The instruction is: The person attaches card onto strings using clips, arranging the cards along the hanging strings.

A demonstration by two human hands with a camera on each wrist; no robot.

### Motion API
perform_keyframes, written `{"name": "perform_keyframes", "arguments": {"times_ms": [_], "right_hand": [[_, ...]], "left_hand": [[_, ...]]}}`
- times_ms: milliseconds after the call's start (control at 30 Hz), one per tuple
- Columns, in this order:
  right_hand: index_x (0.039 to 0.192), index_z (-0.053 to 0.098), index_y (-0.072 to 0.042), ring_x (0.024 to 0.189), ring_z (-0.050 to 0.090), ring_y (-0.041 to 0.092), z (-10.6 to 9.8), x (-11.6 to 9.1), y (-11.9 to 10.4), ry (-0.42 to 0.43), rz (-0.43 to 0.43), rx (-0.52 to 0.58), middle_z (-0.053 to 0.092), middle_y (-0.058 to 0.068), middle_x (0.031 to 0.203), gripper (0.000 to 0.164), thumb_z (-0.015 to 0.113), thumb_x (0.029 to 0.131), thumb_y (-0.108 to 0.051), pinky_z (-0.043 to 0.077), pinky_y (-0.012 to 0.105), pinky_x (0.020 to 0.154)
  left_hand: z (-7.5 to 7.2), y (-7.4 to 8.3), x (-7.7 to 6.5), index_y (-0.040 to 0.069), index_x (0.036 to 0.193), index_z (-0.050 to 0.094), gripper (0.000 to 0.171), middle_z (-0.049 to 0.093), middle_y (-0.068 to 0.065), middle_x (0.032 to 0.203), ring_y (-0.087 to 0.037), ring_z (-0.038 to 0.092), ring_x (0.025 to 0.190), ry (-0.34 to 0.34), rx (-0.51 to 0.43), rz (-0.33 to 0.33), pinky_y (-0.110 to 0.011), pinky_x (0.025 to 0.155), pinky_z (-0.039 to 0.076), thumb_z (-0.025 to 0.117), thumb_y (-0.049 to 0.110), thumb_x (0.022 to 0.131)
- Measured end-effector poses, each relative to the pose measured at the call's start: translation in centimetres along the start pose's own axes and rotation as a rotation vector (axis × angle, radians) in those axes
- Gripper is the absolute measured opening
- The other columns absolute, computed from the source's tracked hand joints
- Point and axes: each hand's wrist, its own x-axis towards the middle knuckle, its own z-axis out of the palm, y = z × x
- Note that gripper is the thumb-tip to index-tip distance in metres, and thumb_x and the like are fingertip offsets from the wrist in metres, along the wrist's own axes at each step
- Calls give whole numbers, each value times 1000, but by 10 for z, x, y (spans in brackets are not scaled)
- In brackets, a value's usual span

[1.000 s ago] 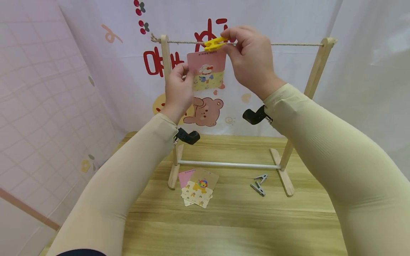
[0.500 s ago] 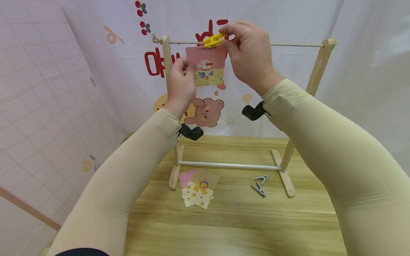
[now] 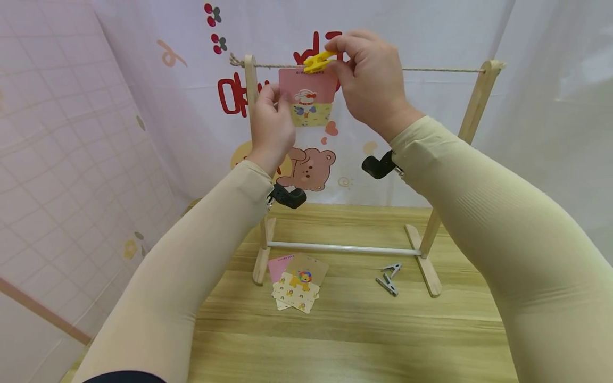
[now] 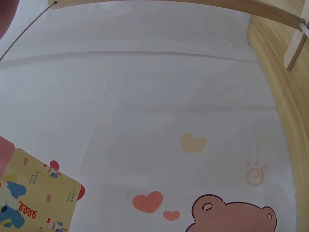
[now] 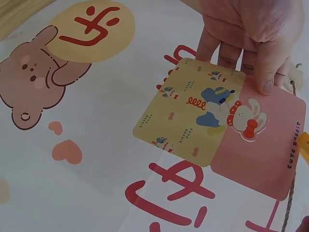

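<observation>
At the string point(image 3: 440, 68), peg point(image 3: 316, 61) half-hidden, seemingly pinched

Two hands are raised at the string: the left hand point(image 3: 269, 123) toward 11 o'clock and the right hand point(image 3: 371, 85) toward 12 o'clock. One yellow clothespin point(image 3: 316, 62) sits on the one string point(image 3: 440, 69) of the one wooden rack point(image 3: 476, 114). One pink and yellow card point(image 3: 308, 98) hangs there. A small stack of cards point(image 3: 297, 282), at least three, lies at 6 o'clock. Two metal clips point(image 3: 389, 276) lie toward 5 o'clock.
</observation>
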Motion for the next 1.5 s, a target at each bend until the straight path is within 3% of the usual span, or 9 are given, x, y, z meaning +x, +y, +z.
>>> {"name": "perform_keyframes", "arguments": {"times_ms": [300,533,700,1300,1500], "right_hand": [[133,73,-14,93,55,10,0,3,1,-9,-11,-30,69,1,132,30,62,107,-24,47,15,83],[136,71,-12,118,62,15,-1,6,-3,-38,-5,-45,67,2,139,32,60,108,-22,55,24,100],[137,71,-12,128,60,14,-1,9,-4,-56,5,-73,67,1,140,32,59,109,-22,55,25,103],[131,73,-9,129,61,22,-1,18,-8,-172,-11,-140,69,5,136,28,59,108,-19,51,28,111],[128,74,-10,128,61,23,-1,17,-5,-201,-16,-135,70,6,136,27,60,108,-19,51,30,111]], "left_hand": [[2,-1,1,19,132,59,26,61,3,138,-10,63,129,8,15,-3,-30,112,49,52,31,111],[3,-1,1,23,133,59,26,61,6,140,-9,60,131,8,39,-30,-31,113,49,50,34,111],[3,-2,1,22,130,59,23,60,6,139,-9,59,131,14,40,-33,-31,112,49,50,33,112],[5,-5,-2,25,128,59,23,62,6,138,-10,57,127,5,64,-51,-32,107,51,49,38,111],[6,-10,-5,26,127,58,22,63,8,138,-9,57,129,7,86,-28,-34,109,50,48,38,111]]}}
